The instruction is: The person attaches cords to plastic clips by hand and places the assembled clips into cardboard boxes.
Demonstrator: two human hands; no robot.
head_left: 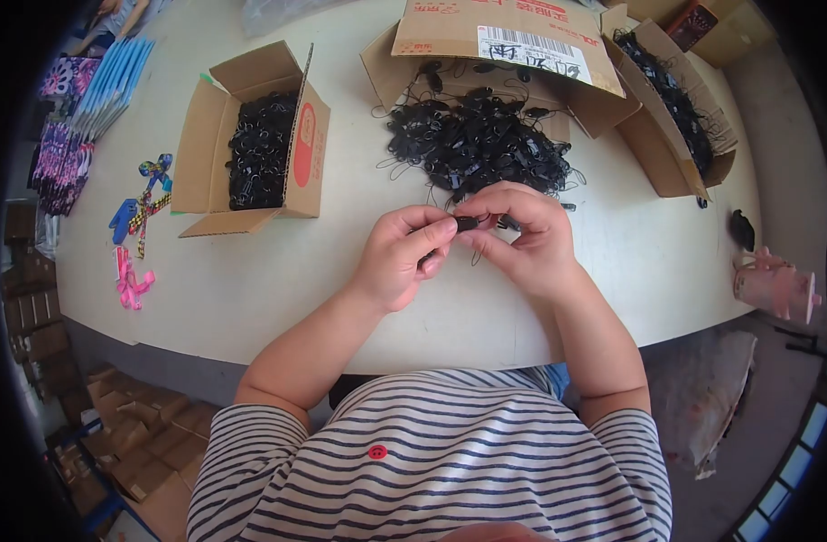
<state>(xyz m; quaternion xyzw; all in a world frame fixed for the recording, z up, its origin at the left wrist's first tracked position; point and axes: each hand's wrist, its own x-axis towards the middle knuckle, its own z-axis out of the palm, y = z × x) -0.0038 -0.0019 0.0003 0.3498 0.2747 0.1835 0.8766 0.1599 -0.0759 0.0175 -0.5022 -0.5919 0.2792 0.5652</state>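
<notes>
In front of me, my left hand [403,259] pinches a small black plastic buckle [466,223] between thumb and fingers. Closed at the other end of the same buckle is my right hand [528,237], its fingertips by the thin cord loop that hangs down. Another black piece shows under the right hand's fingers; whether it is held, I cannot tell. Just beyond both hands lies a heap of black buckles with thin cord loops [477,144], spilling from a tipped cardboard box [513,23].
Left of the heap stands an open carton [307,172] filled with black pieces with metal hooks. A long carton [653,163] of black looped parts is at right. Colourful lanyards [143,212] lie at left, and a pink cup [775,287] sits near the right edge.
</notes>
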